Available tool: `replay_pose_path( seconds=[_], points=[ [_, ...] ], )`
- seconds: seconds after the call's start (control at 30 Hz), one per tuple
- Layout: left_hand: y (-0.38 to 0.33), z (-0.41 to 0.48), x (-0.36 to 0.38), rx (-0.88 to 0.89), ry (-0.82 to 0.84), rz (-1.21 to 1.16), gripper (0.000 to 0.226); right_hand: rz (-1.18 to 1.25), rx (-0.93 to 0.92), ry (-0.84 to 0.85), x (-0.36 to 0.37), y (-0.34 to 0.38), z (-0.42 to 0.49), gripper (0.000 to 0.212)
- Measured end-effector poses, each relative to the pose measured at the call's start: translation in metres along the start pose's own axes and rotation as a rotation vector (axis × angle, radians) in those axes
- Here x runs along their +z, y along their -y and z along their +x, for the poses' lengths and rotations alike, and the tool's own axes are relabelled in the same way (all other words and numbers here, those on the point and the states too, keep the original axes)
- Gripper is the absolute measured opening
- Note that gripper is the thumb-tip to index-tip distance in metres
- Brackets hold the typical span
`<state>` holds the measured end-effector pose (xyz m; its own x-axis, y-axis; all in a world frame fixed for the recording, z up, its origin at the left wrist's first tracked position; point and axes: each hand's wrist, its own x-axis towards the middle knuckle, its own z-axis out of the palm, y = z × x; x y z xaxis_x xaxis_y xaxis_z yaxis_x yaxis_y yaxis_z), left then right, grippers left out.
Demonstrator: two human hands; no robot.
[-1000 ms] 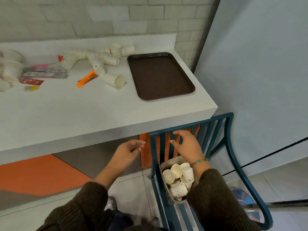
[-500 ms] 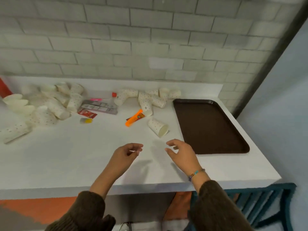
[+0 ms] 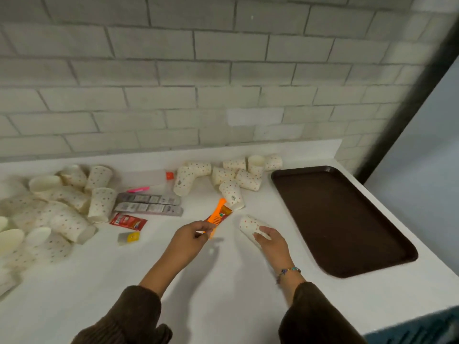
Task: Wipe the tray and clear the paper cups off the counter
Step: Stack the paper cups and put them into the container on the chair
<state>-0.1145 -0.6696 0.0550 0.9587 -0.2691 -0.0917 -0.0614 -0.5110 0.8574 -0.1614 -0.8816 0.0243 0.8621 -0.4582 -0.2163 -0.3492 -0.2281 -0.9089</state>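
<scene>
A dark brown tray lies bare on the right of the white counter. Spotted paper cups lie tipped in a cluster behind the hands, and a bigger heap fills the left. My right hand grips one lying paper cup just left of the tray. My left hand is loosely curled, its fingertips at the near end of an orange comb. Whether it pinches the comb I cannot tell.
Two silver blister strips, a red sachet, a small yellow packet, a pink pen and a clear tube with a red cap lie between the cup groups. A brick wall backs the counter.
The view rose from the cup-filled bin by the blue chair to the counter. Both hands moved forward. The right hand took hold of the lone cup; the left reached the comb.
</scene>
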Motion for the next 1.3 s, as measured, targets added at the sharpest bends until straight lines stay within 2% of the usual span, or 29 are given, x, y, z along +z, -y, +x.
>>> replay_pose_path(
  seconds=[0.1, 0.27, 0.4, 0.5, 0.6, 0.77, 0.93, 1.03, 1.17, 1.3],
  points=[
    [-0.006, 0.038, 0.005, 0.066, 0.047, 0.064, 0.025, 0.012, 0.003, -0.056, -0.006, 0.003, 0.0, 0.028],
    [-0.015, 0.096, 0.023, 0.119, 0.081, 0.166, 0.026, -0.029, -0.129, -0.196, -0.04, 0.002, -0.012, 0.018],
    [-0.03, 0.146, 0.037, 0.142, 0.087, 0.204, 0.039, -0.042, -0.105, -0.275, -0.067, 0.0, -0.016, 0.016],
    [-0.038, 0.186, 0.041, 0.117, 0.034, 0.276, 0.047, -0.117, -0.116, -0.283, -0.08, 0.001, -0.022, 0.026],
    [-0.046, 0.22, 0.054, 0.072, 0.05, 0.371, 0.052, -0.208, -0.114, -0.348, -0.092, -0.007, -0.028, 0.037],
    [-0.046, 0.246, 0.075, 0.072, 0.118, 0.651, 0.06, -0.336, -0.129, -0.361, -0.106, -0.019, -0.039, 0.028],
    [-0.049, 0.247, 0.086, 0.134, 0.057, 0.949, 0.061, -0.361, -0.134, -0.366, -0.113, -0.023, -0.046, 0.024],
    [-0.046, 0.243, 0.088, 0.151, -0.009, 0.935, 0.058, -0.362, -0.129, -0.325, -0.112, -0.027, -0.047, 0.024],
    [-0.039, 0.239, 0.09, 0.14, 0.0, 0.919, 0.054, -0.367, -0.104, -0.291, -0.109, -0.033, -0.048, 0.012],
    [-0.038, 0.237, 0.087, 0.182, 0.027, 0.984, 0.04, -0.38, -0.087, -0.263, -0.106, -0.038, -0.049, 0.01]
  ],
)
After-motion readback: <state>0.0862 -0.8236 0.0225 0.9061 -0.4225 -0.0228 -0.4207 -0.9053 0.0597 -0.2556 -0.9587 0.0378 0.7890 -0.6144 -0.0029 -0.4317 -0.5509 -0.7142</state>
